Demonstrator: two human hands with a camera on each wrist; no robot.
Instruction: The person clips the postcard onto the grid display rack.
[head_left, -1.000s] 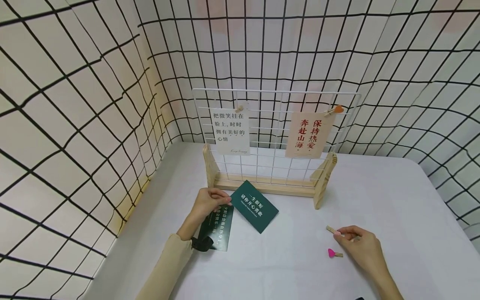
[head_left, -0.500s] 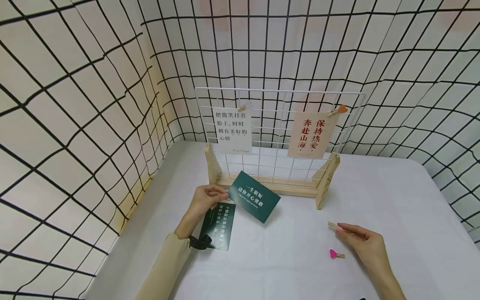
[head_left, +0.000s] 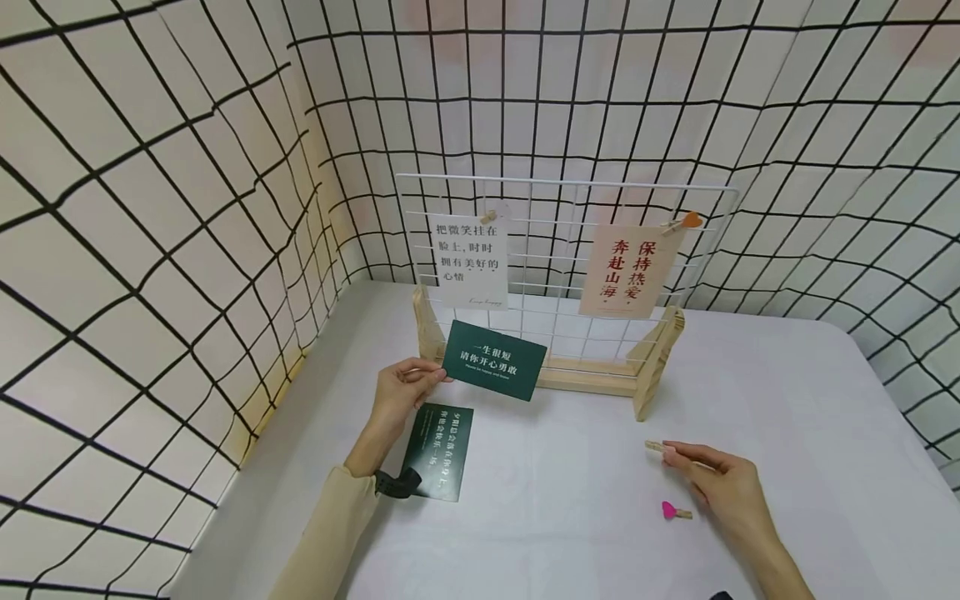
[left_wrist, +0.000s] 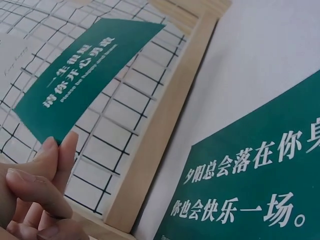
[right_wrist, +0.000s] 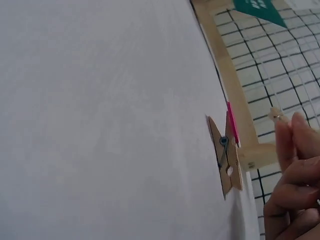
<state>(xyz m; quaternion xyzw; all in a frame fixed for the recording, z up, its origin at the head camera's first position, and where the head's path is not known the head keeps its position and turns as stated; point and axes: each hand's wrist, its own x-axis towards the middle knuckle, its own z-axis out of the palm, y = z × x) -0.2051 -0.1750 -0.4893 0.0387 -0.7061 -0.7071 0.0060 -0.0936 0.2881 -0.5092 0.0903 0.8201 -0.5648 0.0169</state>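
Observation:
My left hand [head_left: 397,396] pinches a dark green card [head_left: 495,360] with white writing by its lower left corner. The card is raised in front of the white wire grid stand [head_left: 555,332]. Below that hand a second green card [head_left: 438,454] lies on the table. Between thumb and forefinger, my right hand [head_left: 723,487] pinches a small wooden clothespin [head_left: 654,446], mostly covered by the fingertips in the right wrist view. Another clothespin [right_wrist: 226,155], with a pink heart on it, lies on the table just below the right hand in the head view.
On the grid hang a white card [head_left: 471,262], held by a clothespin at its top, and a pinkish card [head_left: 630,271] held by a clothespin with an orange heart [head_left: 692,220]. Wooden feet [head_left: 656,362] support the stand. Black netting surrounds the table.
My left hand has lifted the green card up toward the grid and turned it closer to level. The right hand still pinches its clothespin, having moved slightly up and left.

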